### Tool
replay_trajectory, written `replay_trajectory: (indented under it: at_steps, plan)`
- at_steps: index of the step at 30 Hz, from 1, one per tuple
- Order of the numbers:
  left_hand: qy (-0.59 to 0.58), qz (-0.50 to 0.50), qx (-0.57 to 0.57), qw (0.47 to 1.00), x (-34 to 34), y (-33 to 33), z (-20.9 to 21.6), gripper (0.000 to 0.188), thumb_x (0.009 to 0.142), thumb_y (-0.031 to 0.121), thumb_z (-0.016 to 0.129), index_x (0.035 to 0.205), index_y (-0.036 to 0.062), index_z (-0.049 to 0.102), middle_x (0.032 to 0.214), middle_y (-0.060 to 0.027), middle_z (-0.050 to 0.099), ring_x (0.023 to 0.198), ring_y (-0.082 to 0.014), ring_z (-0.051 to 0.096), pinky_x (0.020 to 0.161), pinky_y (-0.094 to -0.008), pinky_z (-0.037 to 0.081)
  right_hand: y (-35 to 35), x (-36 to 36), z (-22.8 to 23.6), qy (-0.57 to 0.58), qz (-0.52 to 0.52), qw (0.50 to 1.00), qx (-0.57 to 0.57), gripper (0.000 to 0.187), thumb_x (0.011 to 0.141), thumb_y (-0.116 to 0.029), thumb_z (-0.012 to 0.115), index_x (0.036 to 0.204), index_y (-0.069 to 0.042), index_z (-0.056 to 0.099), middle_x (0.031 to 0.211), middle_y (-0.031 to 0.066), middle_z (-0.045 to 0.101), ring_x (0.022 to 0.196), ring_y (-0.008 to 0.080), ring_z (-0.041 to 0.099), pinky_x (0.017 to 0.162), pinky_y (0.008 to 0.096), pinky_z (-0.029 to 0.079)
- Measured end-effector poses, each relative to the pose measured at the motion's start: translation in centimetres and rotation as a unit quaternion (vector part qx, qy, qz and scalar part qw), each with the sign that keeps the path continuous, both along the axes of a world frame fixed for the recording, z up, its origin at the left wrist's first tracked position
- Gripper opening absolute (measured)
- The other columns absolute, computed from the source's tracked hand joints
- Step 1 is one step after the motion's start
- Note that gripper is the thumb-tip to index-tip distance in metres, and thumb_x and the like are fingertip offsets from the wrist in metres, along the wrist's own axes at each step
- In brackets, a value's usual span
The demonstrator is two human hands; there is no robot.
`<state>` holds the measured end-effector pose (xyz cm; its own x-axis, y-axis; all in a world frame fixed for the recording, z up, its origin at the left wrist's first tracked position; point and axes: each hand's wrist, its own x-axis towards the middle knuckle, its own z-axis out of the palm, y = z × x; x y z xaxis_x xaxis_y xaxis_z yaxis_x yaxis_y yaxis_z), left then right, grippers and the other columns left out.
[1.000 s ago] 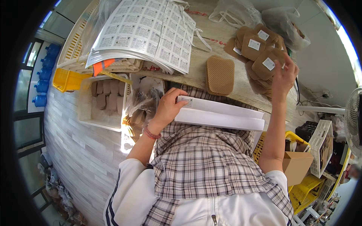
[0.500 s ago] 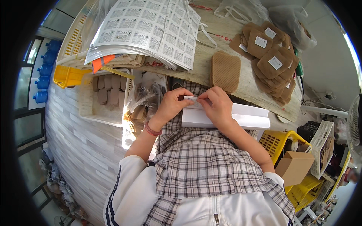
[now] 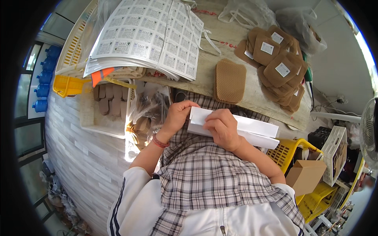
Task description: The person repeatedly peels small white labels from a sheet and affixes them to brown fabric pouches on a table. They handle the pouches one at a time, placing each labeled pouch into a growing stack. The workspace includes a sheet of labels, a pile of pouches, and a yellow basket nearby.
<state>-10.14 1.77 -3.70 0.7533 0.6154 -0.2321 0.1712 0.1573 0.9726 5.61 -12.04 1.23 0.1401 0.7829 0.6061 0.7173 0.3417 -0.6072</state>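
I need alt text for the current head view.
A person's left hand grips folded white paper at one end; the right hand is in front. On the table beyond lie a brown pad stack and loose pads, some labelled; printed sheets lie left.

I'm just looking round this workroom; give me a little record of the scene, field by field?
Left hand: gripping the left end of the folded white paper
Right hand: over the paper, fingers curled; whether it holds anything is unclear
On the table: a neat stack of brown pads; right of it, a loose pile of pads, several bearing white labels; left, printed sheets
Left, below table: a white crate with brown pieces
Lower right: yellow basket, cardboard box
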Motion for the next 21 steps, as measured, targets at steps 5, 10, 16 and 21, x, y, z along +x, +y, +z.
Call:
replay_trajectory:
  at_steps: [5, 10, 16, 21]
  plan:
    - [0.050, 0.024, 0.121, 0.991, -0.6, 1.4, -0.1, 0.030, 0.094, -0.004, 0.049, 0.114, 0.0009, 0.070, 0.102, -0.0104, 0.074, 0.085, -0.0170, 0.069, 0.079, -0.0287, 0.055, -0.9, 3.7, 2.2, 0.210, -0.054, 0.976, -0.027, 0.014, 0.084, 0.003, 0.072, 0.088, -0.006, 0.062, 0.090, 0.0066, 0.065, 0.084, 0.0200, 0.062, 0.077, 0.0293, 0.050]
    - [0.051, 0.030, 0.396, 0.916, 0.8, 2.6, 6.7, 0.038, 0.086, -0.012, 0.047, 0.117, -0.0010, 0.067, 0.113, -0.0165, 0.068, 0.102, -0.0311, 0.066, 0.088, -0.0365, 0.053, 1.7, 12.8, 1.4, 0.408, -0.106, 0.896, -0.138, 0.008, 0.099, -0.005, 0.062, 0.092, -0.003, 0.059, 0.086, -0.0007, 0.059, 0.079, 0.0063, 0.054, 0.071, 0.0238, 0.048]
    - [-0.015, -0.065, 0.585, 0.808, 6.7, -0.2, 8.9, 0.027, 0.085, -0.003, 0.059, 0.111, -0.0020, 0.068, 0.116, -0.0164, 0.066, 0.114, -0.0351, 0.062, 0.100, -0.0458, 0.049, 4.8, 13.7, 0.3, 0.404, -0.091, 0.889, -0.198, 0.008, 0.097, -0.007, 0.065, 0.091, -0.004, 0.060, 0.078, -0.0023, 0.058, 0.070, 0.0046, 0.052, 0.061, 0.0224, 0.044]
    - [0.024, -0.112, 0.601, 0.791, 8.3, -0.6, 6.0, 0.028, 0.086, 0.003, 0.062, 0.113, -0.0028, 0.066, 0.122, -0.0169, 0.064, 0.122, -0.0350, 0.059, 0.106, -0.0478, 0.045, 5.4, 13.0, -0.4, 0.367, -0.156, 0.888, -0.229, 0.010, 0.093, -0.007, 0.069, 0.089, -0.002, 0.061, 0.076, -0.0016, 0.058, 0.070, 0.0055, 0.051, 0.062, 0.0227, 0.043]
